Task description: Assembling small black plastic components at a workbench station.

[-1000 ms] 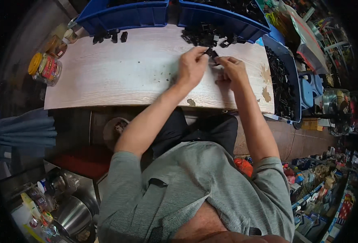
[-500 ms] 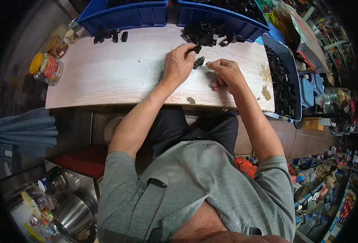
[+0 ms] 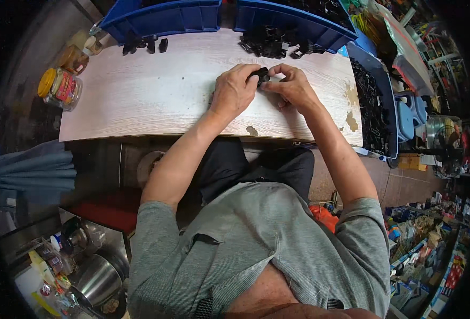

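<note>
Above the right half of the pale wood-grain table [image 3: 139, 106], both my hands meet at a small black plastic part [image 3: 261, 75]. My left hand [image 3: 235, 89] grips it from the left between thumb and fingers. From the right, the thumb and forefinger of my right hand [image 3: 294, 89] close on its other side. The part's exact shape is partly hidden by the fingers. Just beyond my hands lies a pile of similar black parts [image 3: 269, 43]. A few more black parts [image 3: 151, 44] rest at the far left of the table.
Two blue bins [image 3: 166, 20] [image 3: 298, 24] stand along the far edge. A grey-blue bin [image 3: 392, 114] full of black parts adjoins the right edge. At the left stand a yellow-lidded jar [image 3: 60, 90] and a brown jar [image 3: 74, 59].
My right hand has moved in to the left and taken hold of the black part. The two black pieces seen separately before are now together between my hands.
</note>
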### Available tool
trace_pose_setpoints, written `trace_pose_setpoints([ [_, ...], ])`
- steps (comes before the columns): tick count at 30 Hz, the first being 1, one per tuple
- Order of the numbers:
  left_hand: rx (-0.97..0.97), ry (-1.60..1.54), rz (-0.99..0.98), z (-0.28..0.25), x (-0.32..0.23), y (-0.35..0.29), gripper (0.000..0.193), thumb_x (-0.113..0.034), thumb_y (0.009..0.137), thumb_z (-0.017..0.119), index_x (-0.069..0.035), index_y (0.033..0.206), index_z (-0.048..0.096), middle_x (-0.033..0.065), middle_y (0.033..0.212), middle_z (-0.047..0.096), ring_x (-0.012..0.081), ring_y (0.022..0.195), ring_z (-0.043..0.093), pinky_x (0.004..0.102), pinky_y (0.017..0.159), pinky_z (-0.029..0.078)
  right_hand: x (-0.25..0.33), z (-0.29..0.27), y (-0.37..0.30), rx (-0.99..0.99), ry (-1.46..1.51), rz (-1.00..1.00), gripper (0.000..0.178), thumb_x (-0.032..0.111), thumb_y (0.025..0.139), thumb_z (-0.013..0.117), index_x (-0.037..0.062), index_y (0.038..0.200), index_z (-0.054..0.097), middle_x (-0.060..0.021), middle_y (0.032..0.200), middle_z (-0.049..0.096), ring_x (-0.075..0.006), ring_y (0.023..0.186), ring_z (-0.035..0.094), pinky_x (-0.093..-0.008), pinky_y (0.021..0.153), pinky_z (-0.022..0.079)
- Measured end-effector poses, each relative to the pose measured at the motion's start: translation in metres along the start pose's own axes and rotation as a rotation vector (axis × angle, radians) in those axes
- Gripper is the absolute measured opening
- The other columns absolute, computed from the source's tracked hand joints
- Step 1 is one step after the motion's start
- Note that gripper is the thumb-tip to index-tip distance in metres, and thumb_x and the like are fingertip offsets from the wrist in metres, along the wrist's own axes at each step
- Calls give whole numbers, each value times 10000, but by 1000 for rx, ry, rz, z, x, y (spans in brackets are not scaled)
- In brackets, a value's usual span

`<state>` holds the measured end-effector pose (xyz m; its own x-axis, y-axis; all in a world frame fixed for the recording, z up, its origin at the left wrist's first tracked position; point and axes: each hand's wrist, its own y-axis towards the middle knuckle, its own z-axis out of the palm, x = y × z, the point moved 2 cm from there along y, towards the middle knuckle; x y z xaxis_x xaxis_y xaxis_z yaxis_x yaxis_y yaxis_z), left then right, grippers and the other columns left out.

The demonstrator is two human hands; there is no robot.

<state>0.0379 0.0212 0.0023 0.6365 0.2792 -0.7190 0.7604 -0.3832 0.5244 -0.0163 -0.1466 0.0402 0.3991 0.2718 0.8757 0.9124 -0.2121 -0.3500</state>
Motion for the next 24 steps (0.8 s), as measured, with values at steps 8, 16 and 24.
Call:
trace_pose_setpoints([
  [8,132,-43,-2,-3,-6,3,254,-117,919,639,-21,1141,713,156,1056,735,273,897,728,364,799,570,-10,-4,1,45,1,-78,239,94,785,819,88,889,604,-16,678,600,-103,483,530,-257,416,415],
  [16,201,64,128,-8,-9,3,239,-78,907,629,-31,1121,724,145,1085,732,320,948,713,394,846,570,-15,-5,-2,57,101,-109,239,63,795,798,64,946,612,-34,682,616,-106,492,545,-249,440,425],
  [24,274,181,360,5,-14,11,267,-26,874,641,-85,1126,708,90,1049,736,286,947,707,393,823,577,-15,-6,2,33,49,-45,303,40,795,788,12,1053,632,-62,720,640,-124,508,578,-270,439,457],
])
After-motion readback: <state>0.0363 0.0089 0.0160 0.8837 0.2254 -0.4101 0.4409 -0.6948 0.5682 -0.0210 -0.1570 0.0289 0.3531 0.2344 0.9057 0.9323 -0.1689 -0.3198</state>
